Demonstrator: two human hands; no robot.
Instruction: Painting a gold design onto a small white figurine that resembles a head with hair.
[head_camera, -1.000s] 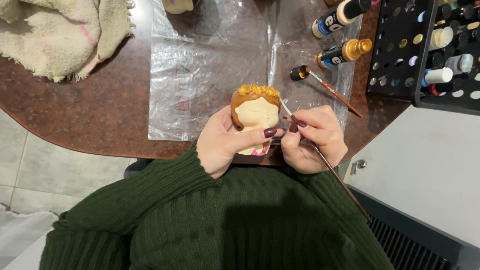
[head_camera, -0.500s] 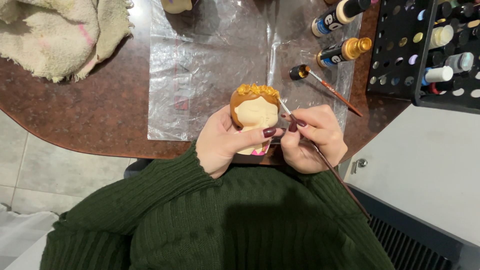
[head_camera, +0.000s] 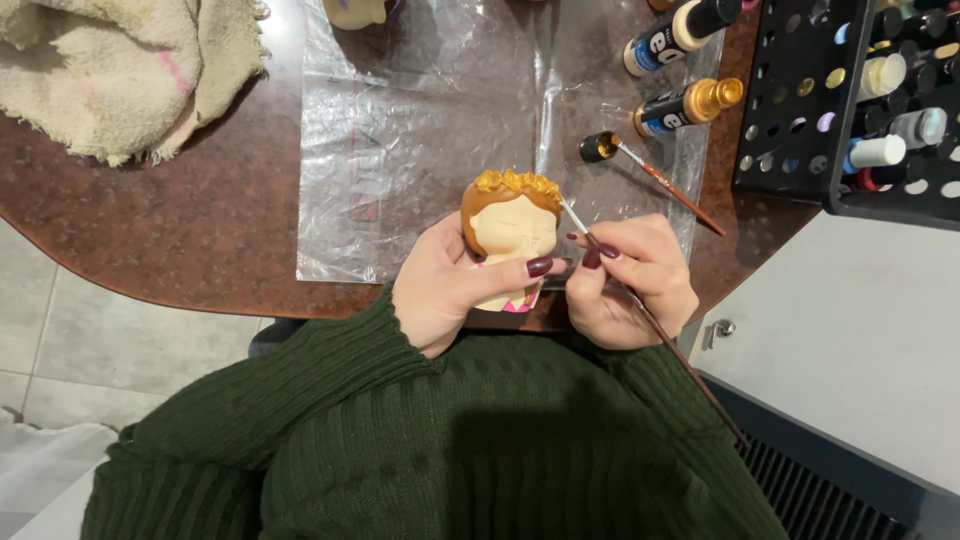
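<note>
We see a rounded dark brown speckled table (head_camera: 180, 230) from above, with a crinkled clear plastic sheet (head_camera: 430, 120) spread over its middle. At far left lies a rumpled cream towel (head_camera: 110, 70). At far right stands a black perforated rack (head_camera: 850, 100) holding small paint bottles upright in its holes.

At the near edge, the left hand (head_camera: 440, 290) grips a small ceramic doll-head pot with brown hair and a crown of yellow flowers (head_camera: 512, 225), upright, its face turned toward us. Just to its right, the right hand (head_camera: 630, 280) pinches a thin brown-handled paintbrush (head_camera: 650, 320); the handle slants near-right, the tip touching the hair's right side.

Far right of the hands lie two black paint bottles with gold and cream caps (head_camera: 690, 100), a gold-filled cap (head_camera: 598, 147), and a second brush (head_camera: 670, 190).
</note>
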